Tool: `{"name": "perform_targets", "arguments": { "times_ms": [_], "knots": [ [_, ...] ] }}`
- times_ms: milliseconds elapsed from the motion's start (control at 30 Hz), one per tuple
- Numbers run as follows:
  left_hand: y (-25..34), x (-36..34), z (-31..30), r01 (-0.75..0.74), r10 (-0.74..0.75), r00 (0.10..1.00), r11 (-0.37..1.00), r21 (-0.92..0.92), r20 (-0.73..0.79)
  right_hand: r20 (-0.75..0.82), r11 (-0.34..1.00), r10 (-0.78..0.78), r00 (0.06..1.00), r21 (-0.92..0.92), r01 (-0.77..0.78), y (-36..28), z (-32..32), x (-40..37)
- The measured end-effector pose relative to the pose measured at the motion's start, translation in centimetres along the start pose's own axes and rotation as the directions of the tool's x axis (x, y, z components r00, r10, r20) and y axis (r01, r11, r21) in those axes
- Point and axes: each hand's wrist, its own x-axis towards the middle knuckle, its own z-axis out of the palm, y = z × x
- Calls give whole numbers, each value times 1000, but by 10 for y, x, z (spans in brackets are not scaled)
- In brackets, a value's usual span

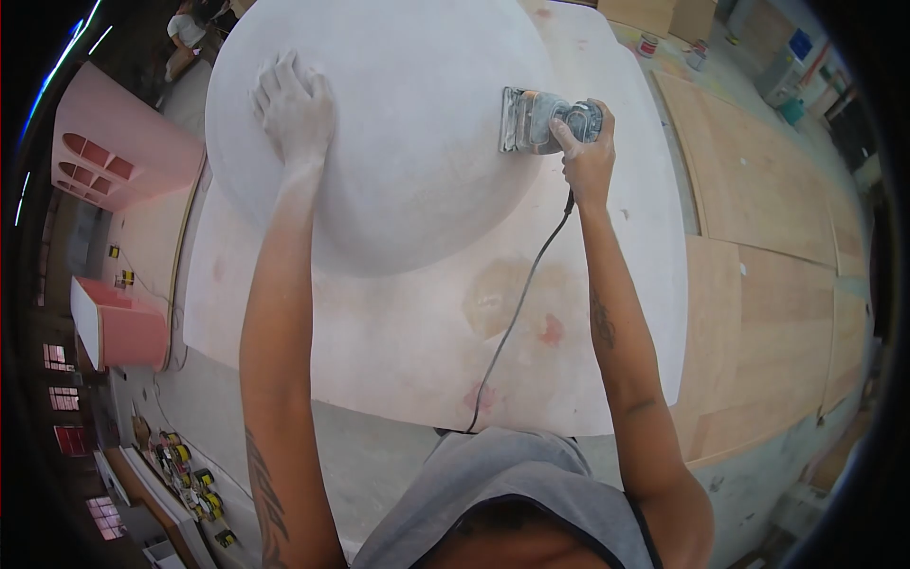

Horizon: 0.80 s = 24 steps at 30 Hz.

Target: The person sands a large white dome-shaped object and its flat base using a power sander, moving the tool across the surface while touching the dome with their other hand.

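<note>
A large, smooth, white rounded form [408, 161] rests on a pale, stained board [398, 351]. My left hand [296, 109], coated in white dust, lies on the form's upper left with its fingers spread. At the form's right side, my right hand [590, 152] is wrapped round the body of an electric sander [542, 121]. The sander's flat pad meets the edge of the curved surface. A dark power cord [519, 318] runs from the tool down across the board towards my body.
Plywood sheets [758, 180] lie on the right. Two small cans [648, 45] stand at the upper right. Pink panels with cutouts [123, 152] are on the left, with several yellow-and-black tools [185, 465] at lower left. Another person [187, 33] is at the upper left.
</note>
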Motion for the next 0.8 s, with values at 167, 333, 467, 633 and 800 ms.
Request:
{"name": "perform_targets", "arguments": {
  "times_ms": [167,333,467,633,800],
  "knots": [
    [5,3,-2,16,-16,1000,998,54,11,-67,993,-98,993,-77,93,-7,5,-28],
    [5,1,-3,-17,18,999,1000,18,-33,-78,922,-364,928,-171,348,-38,41,-117],
    [4,2,1,-8,9,1000,999,33,-23,37,864,-474,879,-174,473,-50,74,-177],
    [4,0,-4,-45,44,999,997,-66,-28,233,813,-543,806,-94,575,-46,89,-222],
    [-2,3,-6,-34,34,999,998,-52,-12,195,814,-535,822,-142,563,-37,68,-201]
  ]
}}
